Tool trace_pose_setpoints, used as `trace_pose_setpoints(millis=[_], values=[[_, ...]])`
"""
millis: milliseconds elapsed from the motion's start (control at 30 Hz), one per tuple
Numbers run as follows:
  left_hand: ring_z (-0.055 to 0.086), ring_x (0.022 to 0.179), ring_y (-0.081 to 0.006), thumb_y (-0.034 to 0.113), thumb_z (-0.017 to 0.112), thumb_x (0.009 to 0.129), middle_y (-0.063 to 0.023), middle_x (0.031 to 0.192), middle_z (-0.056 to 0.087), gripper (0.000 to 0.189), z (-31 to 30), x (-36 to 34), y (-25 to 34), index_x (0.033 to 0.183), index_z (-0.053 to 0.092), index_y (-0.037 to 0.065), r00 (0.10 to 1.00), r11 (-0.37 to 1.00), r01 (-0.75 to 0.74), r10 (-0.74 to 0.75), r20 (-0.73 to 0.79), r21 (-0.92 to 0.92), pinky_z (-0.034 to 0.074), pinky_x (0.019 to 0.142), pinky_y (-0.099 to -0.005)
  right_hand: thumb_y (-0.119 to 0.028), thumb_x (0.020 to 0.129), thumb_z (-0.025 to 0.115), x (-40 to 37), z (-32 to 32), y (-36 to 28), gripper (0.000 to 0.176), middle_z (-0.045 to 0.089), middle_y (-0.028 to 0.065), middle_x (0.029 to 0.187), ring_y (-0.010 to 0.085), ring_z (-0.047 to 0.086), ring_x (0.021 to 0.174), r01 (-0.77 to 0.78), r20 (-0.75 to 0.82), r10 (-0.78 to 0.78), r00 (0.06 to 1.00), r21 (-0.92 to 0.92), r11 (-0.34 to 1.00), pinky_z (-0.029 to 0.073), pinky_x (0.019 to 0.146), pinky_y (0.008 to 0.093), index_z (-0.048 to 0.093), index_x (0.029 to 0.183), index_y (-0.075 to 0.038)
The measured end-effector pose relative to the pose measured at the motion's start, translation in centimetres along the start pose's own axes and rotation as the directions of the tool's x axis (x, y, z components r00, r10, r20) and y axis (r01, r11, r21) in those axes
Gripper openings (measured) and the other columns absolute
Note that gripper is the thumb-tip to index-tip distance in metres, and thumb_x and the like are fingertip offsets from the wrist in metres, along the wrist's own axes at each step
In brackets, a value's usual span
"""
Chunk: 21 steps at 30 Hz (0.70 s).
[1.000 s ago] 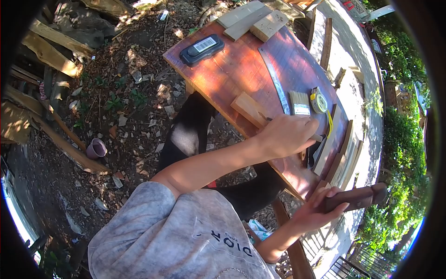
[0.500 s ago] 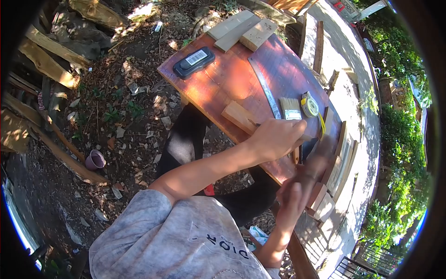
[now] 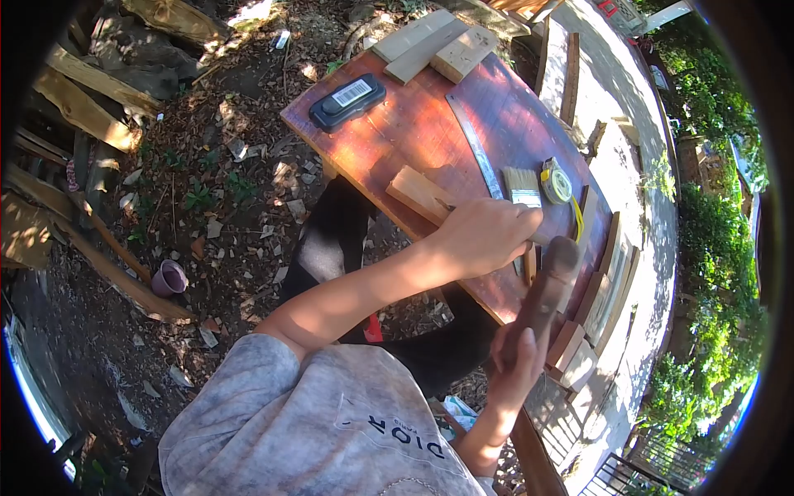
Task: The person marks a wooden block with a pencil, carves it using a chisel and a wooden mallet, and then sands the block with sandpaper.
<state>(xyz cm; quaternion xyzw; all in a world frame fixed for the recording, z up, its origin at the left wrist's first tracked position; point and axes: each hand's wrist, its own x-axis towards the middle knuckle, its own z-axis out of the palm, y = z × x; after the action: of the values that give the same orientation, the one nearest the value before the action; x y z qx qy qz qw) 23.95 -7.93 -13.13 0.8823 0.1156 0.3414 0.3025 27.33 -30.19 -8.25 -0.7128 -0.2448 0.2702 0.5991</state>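
Observation:
My left hand (image 3: 488,238) is closed round a tool, mostly hidden, whose end pokes out toward the mallet. It rests beside a wooden block (image 3: 418,193) lying at the near edge of the reddish-brown board (image 3: 372,157). My right hand (image 3: 519,364) grips a dark, rounded wooden mallet (image 3: 546,289), its thick head raised just right of my left hand, apart from it. Beyond my left hand lie a brush (image 3: 521,186), a yellow tape measure (image 3: 557,183) and a metal ruler (image 3: 474,145). The tool's working end is hidden.
A dark case with a barcode label (image 3: 347,100) lies at the board's left. Wood pieces (image 3: 463,54) lie at its far corner, more blocks (image 3: 566,345) along its right edge. Logs (image 3: 91,99) and a purple cup (image 3: 169,279) are on the leafy ground at left.
The mallet, blurred before, now shows sharply, and its head is a little further left and nearer me. My left hand has shifted slightly to the left and stays closed.

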Motion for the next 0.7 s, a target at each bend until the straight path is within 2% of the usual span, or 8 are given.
trace_pose_setpoints(millis=[133,233,300,367,467,567,633,700], values=[[0.075,0.09,-0.0363,0.022,0.076,0.092,-0.0137,0.098,0.074,0.045,-1.0,-0.4,0.3,0.128,0.057,0.004,1.0,1.0,-0.03,0.03,0.008,0.002,0.057,0.076,-0.0477,-0.043,0.114,0.049,1.3,-0.6,-0.9,0.059,0.058,0.0037,0.09,0.0048,0.042,0.062,0.314,-0.337,-0.211,0.918,0.291,0.904,0.03,0.053,0.0195,0.04,0.156,-0.003],[0.074,0.089,-0.0362,0.023,0.076,0.092,-0.0137,0.095,0.073,0.037,-1.1,-0.5,0.6,0.118,0.058,0.005,0.999,0.998,-0.044,0.044,-0.004,-0.037,0.057,0.074,-0.048,-0.041,0.113,0.052,0.9,2.0,0.4,0.057,0.06,0.0045,0.092,0.0057,0.044,0.062,0.253,-0.43,-0.117,0.895,0.276,0.927,0.031,0.052,0.0205,0.04,0.156,-0.006],[0.075,0.089,-0.036,0.026,0.077,0.093,-0.0132,0.094,0.072,0.03,-1.2,-0.5,0.3,0.104,0.058,0.005,0.998,0.997,-0.067,0.067,-0.015,-0.038,0.058,0.072,-0.0472,-0.038,0.111,0.055,-0.3,0.8,1.1,0.058,0.06,0.0047,0.084,0.0086,0.046,0.06,0.016,0.128,-0.012,0.992,-0.031,0.999,0.03,0.05,0.0217,0.041,0.155,-0.005],[0.074,0.089,-0.0368,0.024,0.077,0.092,-0.0137,0.094,0.073,0.031,-1.1,-0.6,-0.3,0.11,0.059,0.006,0.999,0.999,-0.038,0.038,0.03,-0.015,0.057,0.074,-0.0489,-0.045,0.109,0.055,-0.4,0.2,0.6,0.066,0.06,0.0065,0.086,0.0081,0.049,0.064,-0.035,0.099,0.038,0.994,-0.034,0.999,0.031,0.051,0.0206,0.038,0.156,-0.001],[0.074,0.088,-0.0368,0.023,0.077,0.092,-0.0137,0.094,0.073,0.03,-0.9,-0.9,-0.4,0.11,0.06,0.006,0.999,1.0,-0.016,0.016,0.03,0.008,0.056,0.074,-0.0499,-0.037,0.111,0.054,0.6,-0.1,0.0,0.056,0.057,0.0034,0.084,0.0063,0.04,0.059,0.169,-0.212,-0.116,0.97,0.254,0.952,0.029,0.05,0.0221,0.044,0.154,-0.002],[0.074,0.088,-0.0359,0.023,0.076,0.092,-0.0128,0.093,0.073,0.029,-1.2,-0.6,-0.4,0.108,0.06,0.006,0.999,0.999,-0.036,0.035,0.029,0.029,0.057,0.074,-0.0493,-0.036,0.11,0.054,1.1,2.5,-0.1,0.058,0.057,0.0037,0.087,0.0056,0.04,0.059,0.307,-0.449,-0.145,0.882,0.312,0.899,0.029,0.051,0.0219,0.041,0.157,-0.005],[0.075,0.089,-0.0352,0.023,0.076,0.092,-0.0121,0.093,0.073,0.029,-1.4,-0.6,-0.6,0.109,0.059,0.006,0.998,0.997,-0.048,0.046,0.037,0.054,0.057,0.075,-0.0485,-0.033,0.107,0.057,-0.3,2.8,1.6,0.059,0.057,0.0042,0.085,0.0069,0.042,0.058,0.072,-0.117,-0.055,0.992,0.148,0.986,0.028,0.05,0.0217,0.042,0.157,-0.005],[0.075,0.09,-0.0347,0.023,0.076,0.092,-0.0114,0.091,0.072,0.03,-1.4,-0.8,-1.2,0.109,0.059,0.006,0.997,0.994,-0.058,0.054,0.053,0.088,0.058,0.075,-0.0475,-0.033,0.107,0.056,-0.9,2.2,1.8,0.057,0.056,0.0039,0.081,0.0073,0.042,0.057,-0.083,0.077,0.083,0.994,0.009,0.996,0.027,0.048,0.0218,0.044,0.154,-0.003]])
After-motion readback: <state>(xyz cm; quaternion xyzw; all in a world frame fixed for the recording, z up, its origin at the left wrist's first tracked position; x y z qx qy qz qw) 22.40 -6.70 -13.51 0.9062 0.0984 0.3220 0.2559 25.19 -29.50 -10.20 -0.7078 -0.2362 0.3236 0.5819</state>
